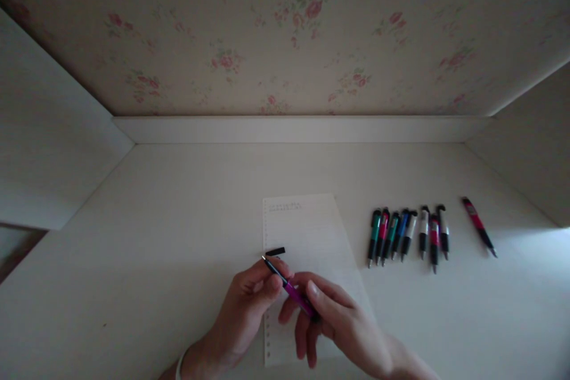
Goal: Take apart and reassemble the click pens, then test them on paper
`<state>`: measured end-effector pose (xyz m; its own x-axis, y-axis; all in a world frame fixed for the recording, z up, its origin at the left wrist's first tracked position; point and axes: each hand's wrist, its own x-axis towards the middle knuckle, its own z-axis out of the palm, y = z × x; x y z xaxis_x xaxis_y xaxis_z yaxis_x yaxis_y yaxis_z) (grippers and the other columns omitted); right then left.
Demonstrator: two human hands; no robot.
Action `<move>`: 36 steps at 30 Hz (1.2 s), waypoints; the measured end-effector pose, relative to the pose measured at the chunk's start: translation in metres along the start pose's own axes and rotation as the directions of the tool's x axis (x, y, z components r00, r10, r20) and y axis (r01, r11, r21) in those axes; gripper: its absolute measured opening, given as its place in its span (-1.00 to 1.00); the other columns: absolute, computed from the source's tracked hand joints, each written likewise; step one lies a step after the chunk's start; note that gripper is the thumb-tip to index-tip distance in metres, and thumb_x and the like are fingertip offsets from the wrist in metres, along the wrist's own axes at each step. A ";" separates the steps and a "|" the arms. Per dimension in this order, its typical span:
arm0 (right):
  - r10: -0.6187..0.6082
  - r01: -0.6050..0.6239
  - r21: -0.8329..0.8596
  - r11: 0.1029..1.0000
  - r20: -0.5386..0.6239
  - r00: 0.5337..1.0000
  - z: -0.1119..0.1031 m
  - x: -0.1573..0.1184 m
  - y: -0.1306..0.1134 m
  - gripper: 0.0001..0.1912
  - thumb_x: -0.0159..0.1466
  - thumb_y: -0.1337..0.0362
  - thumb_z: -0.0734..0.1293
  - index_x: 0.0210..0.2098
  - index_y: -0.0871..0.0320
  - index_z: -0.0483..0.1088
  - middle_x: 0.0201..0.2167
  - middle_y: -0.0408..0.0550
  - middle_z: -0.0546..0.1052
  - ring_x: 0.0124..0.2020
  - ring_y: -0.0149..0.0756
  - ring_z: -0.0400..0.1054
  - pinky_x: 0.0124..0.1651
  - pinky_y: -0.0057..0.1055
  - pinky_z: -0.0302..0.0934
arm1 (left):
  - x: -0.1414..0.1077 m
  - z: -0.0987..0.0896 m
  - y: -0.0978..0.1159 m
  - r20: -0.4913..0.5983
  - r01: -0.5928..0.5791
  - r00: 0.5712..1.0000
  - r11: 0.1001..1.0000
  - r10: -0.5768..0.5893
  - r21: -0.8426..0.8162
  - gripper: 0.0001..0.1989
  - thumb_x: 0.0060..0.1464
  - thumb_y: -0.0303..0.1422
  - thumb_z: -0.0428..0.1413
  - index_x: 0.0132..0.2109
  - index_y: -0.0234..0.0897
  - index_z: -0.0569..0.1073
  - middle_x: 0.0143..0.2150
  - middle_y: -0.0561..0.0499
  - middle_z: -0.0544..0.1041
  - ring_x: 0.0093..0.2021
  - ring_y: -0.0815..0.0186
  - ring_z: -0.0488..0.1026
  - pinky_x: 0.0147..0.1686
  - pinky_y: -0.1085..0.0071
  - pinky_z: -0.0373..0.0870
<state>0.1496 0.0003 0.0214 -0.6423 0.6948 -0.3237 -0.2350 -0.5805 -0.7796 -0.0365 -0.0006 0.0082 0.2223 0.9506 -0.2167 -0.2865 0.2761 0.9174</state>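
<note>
A purple pen (299, 298) with a black front section is held slantwise above a sheet of lined paper (307, 237), its tip pointing up and left. My left hand (249, 306) pinches the black front part between thumb and fingers. Around the rear of the pen, my right hand (336, 314) has its thumb and index finger closed, the other fingers hanging loosely below. Just beyond my left fingertips a small black piece (275, 251) lies across the paper's left edge. Faint writing shows at the top of the sheet.
Several pens (410, 228) in green, pink, blue and white lie side by side right of the paper. A pink and black pen (478, 225) lies apart at the far right. White panels (303, 129) border the desk at the back and sides.
</note>
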 end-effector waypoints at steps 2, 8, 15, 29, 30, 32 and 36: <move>0.029 -0.031 -0.080 0.996 -0.022 0.999 0.001 0.001 -0.002 -0.44 0.39 -0.16 0.19 -0.33 0.24 0.41 -0.45 -0.01 0.50 -0.58 -0.42 0.36 -0.53 -0.48 0.21 | 0.001 -0.001 0.000 0.009 0.023 1.000 1.000 -0.022 -0.011 -0.70 0.17 -0.07 0.23 -0.21 -0.23 0.59 -0.39 0.04 0.46 -0.31 0.28 0.38 -0.23 0.38 0.32; -0.114 0.091 -0.130 0.987 -0.177 0.978 -0.004 0.003 0.001 -0.60 0.15 0.03 0.55 -0.30 0.18 0.39 -0.52 -0.27 0.33 -0.54 -0.53 0.20 -0.48 -0.58 0.15 | 0.001 0.000 0.002 -0.012 -0.031 0.999 0.999 0.031 0.012 -0.71 0.14 -0.09 0.26 -0.24 -0.24 0.62 -0.27 0.01 0.50 -0.24 0.27 0.38 -0.19 0.40 0.29; 0.093 -0.093 -0.010 0.996 -0.011 0.996 0.001 0.001 0.000 -0.42 0.37 -0.22 0.17 -0.18 0.23 0.39 -0.40 -0.02 0.52 -0.66 -0.47 0.32 -0.67 -0.55 0.12 | -0.001 0.003 0.004 0.005 0.014 1.000 0.999 -0.014 -0.048 -0.69 0.15 -0.07 0.24 -0.22 -0.24 0.59 -0.39 0.07 0.43 -0.35 0.32 0.35 -0.25 0.40 0.28; 0.121 -0.121 -0.005 0.993 -0.044 0.992 -0.002 0.000 -0.001 -0.41 0.36 -0.21 0.19 -0.21 0.26 0.41 -0.51 -0.08 0.51 -0.76 -0.55 0.19 -0.77 -0.62 -0.01 | -0.001 0.003 0.004 0.006 0.004 1.000 1.000 -0.004 -0.006 -0.67 0.13 -0.05 0.25 -0.21 -0.25 0.60 -0.39 0.05 0.46 -0.35 0.30 0.38 -0.27 0.40 0.28; 0.109 -0.111 -0.045 0.993 -0.050 0.993 -0.002 0.001 -0.001 -0.43 0.34 -0.20 0.24 -0.27 0.26 0.41 -0.54 -0.09 0.50 -0.75 -0.56 0.20 -0.75 -0.63 -0.01 | -0.001 0.002 0.003 0.008 0.005 1.000 1.000 -0.005 0.002 -0.67 0.13 -0.05 0.25 -0.21 -0.24 0.60 -0.40 0.06 0.45 -0.35 0.30 0.37 -0.27 0.40 0.28; 0.044 -0.051 -0.078 0.996 -0.095 0.995 -0.002 0.001 -0.002 -0.50 0.23 -0.13 0.42 -0.34 0.24 0.40 -0.54 -0.15 0.47 -0.70 -0.58 0.22 -0.67 -0.63 0.07 | -0.001 0.001 0.002 -0.005 -0.012 1.000 0.999 0.013 0.032 -0.68 0.13 -0.06 0.25 -0.22 -0.23 0.61 -0.34 0.04 0.48 -0.31 0.30 0.37 -0.24 0.40 0.28; -0.004 0.004 -0.002 1.000 -0.118 0.993 -0.002 0.001 -0.001 -0.55 0.17 -0.05 0.50 -0.24 0.18 0.37 -0.46 -0.22 0.43 -0.65 -0.56 0.26 -0.62 -0.61 0.21 | 0.000 0.002 0.000 -0.011 -0.042 0.999 0.999 0.042 0.020 -0.70 0.14 -0.07 0.25 -0.24 -0.23 0.62 -0.28 0.01 0.51 -0.24 0.26 0.39 -0.18 0.38 0.29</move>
<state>0.1510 0.0021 0.0204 -0.5508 0.7425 -0.3811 -0.2365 -0.5767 -0.7820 -0.0352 -0.0008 0.0091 0.1997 0.9629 -0.1817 -0.2766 0.2333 0.9322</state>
